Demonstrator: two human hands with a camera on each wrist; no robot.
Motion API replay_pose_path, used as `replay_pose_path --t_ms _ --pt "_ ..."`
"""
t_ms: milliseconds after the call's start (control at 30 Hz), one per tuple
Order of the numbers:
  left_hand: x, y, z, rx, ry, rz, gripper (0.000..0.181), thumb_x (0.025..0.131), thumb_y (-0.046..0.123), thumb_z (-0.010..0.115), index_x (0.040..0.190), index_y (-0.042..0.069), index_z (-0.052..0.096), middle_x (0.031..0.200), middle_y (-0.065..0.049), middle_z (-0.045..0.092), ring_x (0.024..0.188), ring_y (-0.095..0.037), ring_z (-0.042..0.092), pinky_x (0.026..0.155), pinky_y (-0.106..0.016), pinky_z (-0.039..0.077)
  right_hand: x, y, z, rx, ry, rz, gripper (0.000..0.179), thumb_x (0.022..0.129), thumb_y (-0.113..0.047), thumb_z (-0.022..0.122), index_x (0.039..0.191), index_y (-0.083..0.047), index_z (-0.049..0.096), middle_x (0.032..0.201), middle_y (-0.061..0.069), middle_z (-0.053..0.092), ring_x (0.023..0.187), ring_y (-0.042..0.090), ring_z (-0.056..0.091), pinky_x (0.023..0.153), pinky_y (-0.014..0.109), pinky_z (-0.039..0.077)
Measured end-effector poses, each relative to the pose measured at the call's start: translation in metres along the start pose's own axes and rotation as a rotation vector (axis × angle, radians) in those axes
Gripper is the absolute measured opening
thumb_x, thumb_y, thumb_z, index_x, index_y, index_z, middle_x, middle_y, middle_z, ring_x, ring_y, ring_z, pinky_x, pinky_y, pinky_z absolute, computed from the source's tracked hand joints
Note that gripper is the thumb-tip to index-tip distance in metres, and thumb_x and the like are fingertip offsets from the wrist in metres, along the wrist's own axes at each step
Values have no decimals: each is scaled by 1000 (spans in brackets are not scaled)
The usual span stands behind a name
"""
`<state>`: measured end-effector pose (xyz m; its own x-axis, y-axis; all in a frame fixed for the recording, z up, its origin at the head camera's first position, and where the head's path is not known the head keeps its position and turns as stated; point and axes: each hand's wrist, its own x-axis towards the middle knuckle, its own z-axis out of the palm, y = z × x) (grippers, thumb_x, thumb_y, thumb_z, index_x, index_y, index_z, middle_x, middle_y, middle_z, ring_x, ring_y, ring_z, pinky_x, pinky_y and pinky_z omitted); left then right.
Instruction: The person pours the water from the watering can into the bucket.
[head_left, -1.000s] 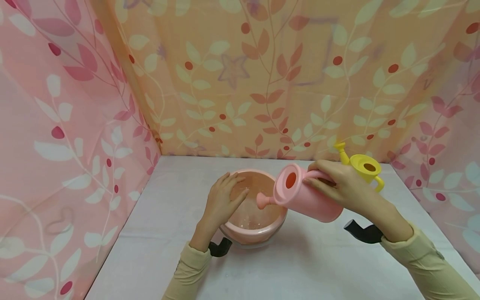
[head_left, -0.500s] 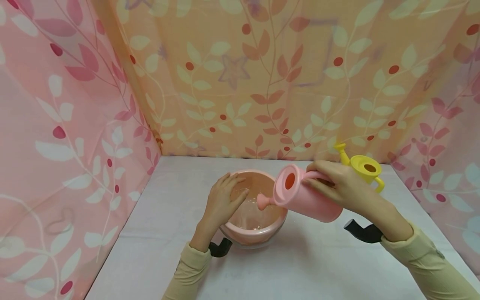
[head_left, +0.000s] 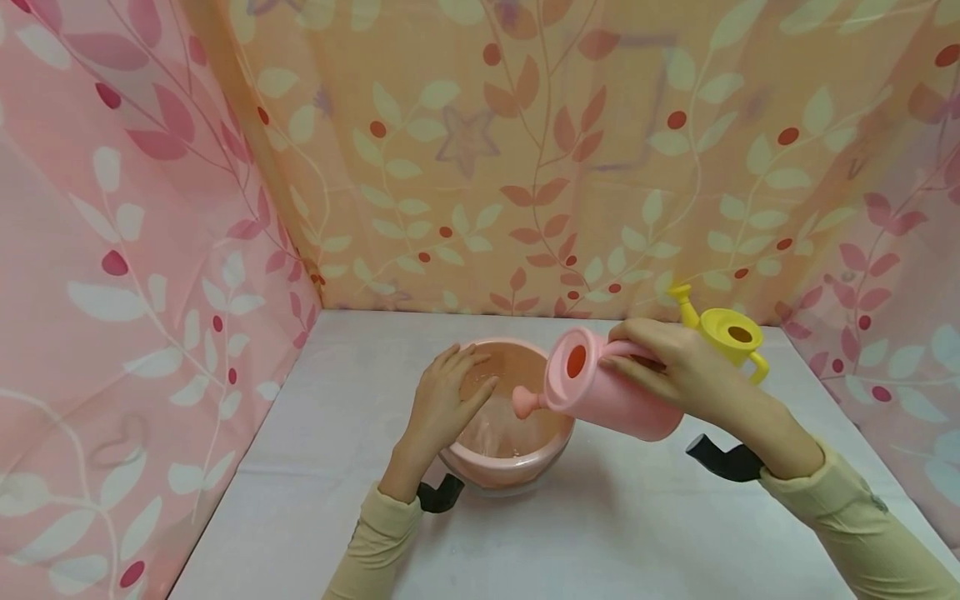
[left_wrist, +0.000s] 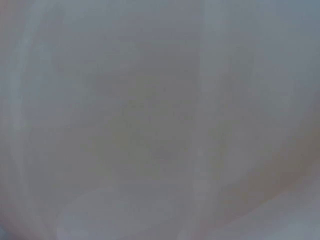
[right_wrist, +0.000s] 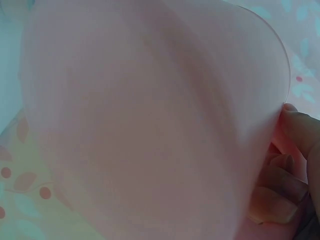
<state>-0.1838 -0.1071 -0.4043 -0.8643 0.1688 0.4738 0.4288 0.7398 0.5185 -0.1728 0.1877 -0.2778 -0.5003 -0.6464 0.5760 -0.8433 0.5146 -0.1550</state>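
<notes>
In the head view, a pink watering can point(head_left: 618, 400) is tilted to the left, and my right hand point(head_left: 678, 367) grips its handle. Its spout hangs over a glossy pink bowl point(head_left: 517, 475). Inside the bowl, ripples and glints show on water point(head_left: 491, 429). My left hand point(head_left: 446, 400) lies at the bowl's left rim with straight fingers. Blurred pink plastic of the can fills most of the right wrist view, with the thumb and fingers point(right_wrist: 272, 205) around the handle at right. The left wrist view is a pale blur, likely the bowl close up.
A yellow watering can point(head_left: 723, 333) stands at the back right, partly hidden by my right hand. A white cloth covers the table point(head_left: 337, 458). Patterned curtains point(head_left: 465, 208) close off the back and both sides.
The pink watering can and right hand have shifted very slightly left and up. Ripples and glints in the bowl have changed place. My left hand stays where it was.
</notes>
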Motion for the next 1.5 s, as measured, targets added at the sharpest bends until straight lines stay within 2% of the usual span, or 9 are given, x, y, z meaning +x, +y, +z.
replay_pose_path --t_ms 267,833,1500 --pt "0 0 0 -8 7 13 36 88 38 61 117 16 63 132 -11 54 129 -32 41 101 -55 33 2 0 0 24 4 -27 31 67 -12 81 92 -16 63 81 -12 56 73 -3 48 66 9 44" --pt "0 2 -2 -7 5 8 38 88 40 60 117 16 63 133 -11 53 129 -33 40 100 -56 32 4 -1 -2 -21 -24 -7 32 67 -15 81 94 -17 63 83 -11 58 73 0 51 68 8 46" --pt "0 0 -1 -14 -5 -3 38 88 40 60 118 17 63 134 -10 53 130 -32 39 101 -56 32 6 -3 -7 -19 -8 -11 31 67 -14 81 93 -19 64 84 -13 59 78 -1 51 70 8 45"
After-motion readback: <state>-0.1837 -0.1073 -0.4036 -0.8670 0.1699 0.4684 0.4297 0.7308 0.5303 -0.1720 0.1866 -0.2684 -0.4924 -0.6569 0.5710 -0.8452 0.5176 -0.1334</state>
